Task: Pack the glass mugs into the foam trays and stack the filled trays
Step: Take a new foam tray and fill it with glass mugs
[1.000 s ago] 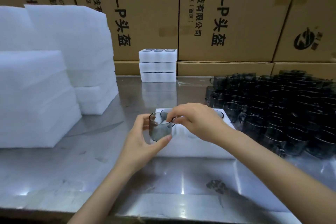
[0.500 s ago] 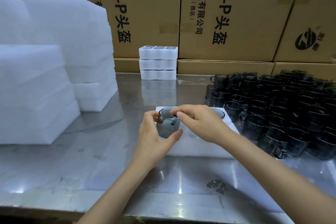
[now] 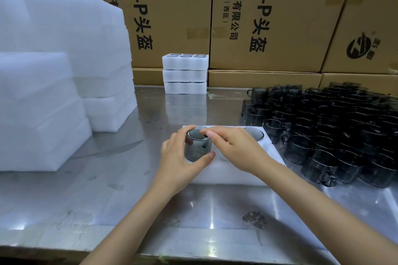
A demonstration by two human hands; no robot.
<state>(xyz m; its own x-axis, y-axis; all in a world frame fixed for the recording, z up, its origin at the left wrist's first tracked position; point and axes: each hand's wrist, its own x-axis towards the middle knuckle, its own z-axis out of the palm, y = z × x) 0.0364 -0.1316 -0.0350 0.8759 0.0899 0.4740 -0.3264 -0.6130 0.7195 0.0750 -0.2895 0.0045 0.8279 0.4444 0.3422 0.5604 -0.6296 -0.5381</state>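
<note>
Mug sinking lower toward the tray's near-left pocket than a moment ago; both hands following it down.

Left hand [image 3: 183,157] is wrapping the smoky glass mug [image 3: 197,146], grip clenched round its wall; right hand [image 3: 234,146] is pinching the rim from above. Mug is hovering over the left end of the foam tray [image 3: 226,176] on the steel counter [image 3: 120,196], not yet seated. Another mug [image 3: 253,133] is sitting in a far pocket. Loose mugs [image 3: 336,131] are waiting to the right, filled trays [image 3: 185,73] stacked behind. Best practice, I judge: keeping it upright, centring, pressing evenly, freeing fingers before the foam pinches.
</note>
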